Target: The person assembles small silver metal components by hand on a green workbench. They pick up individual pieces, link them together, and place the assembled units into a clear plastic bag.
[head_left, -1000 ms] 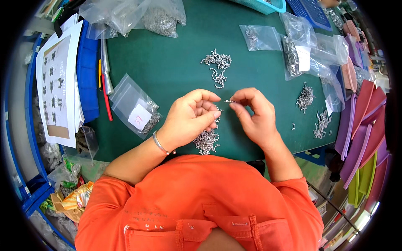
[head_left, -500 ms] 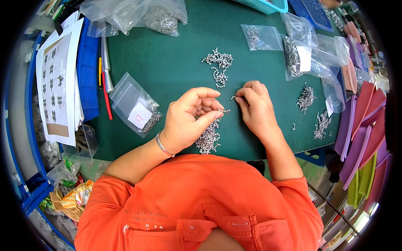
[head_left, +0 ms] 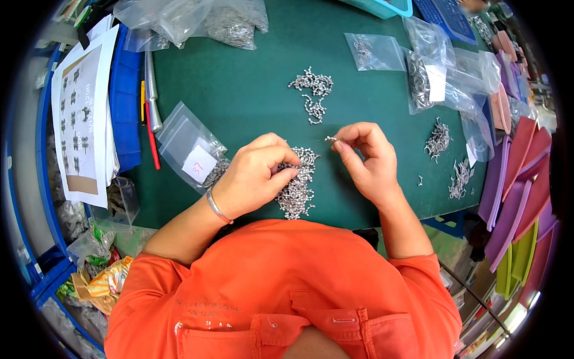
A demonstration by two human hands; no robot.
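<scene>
Fingertips of the right hand [head_left: 366, 157] pinch one small metal fastener [head_left: 330, 139]; the left hand [head_left: 254, 176], curled loosely, picks at the fastener pile [head_left: 297, 185], apparently seeking a mate.

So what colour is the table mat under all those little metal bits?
Dark green. The table mat shows best in the head view, lying under the pile of small silver metal parts.

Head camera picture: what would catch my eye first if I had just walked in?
Most likely the two bare hands at the middle of the green mat: the right hand pinches a tiny silver part at its fingertips, while the left hand rests on a heap of small silvery metal pieces. Next, the bright orange shirt filling the bottom, and the clear plastic bags of parts at the upper right.
</scene>
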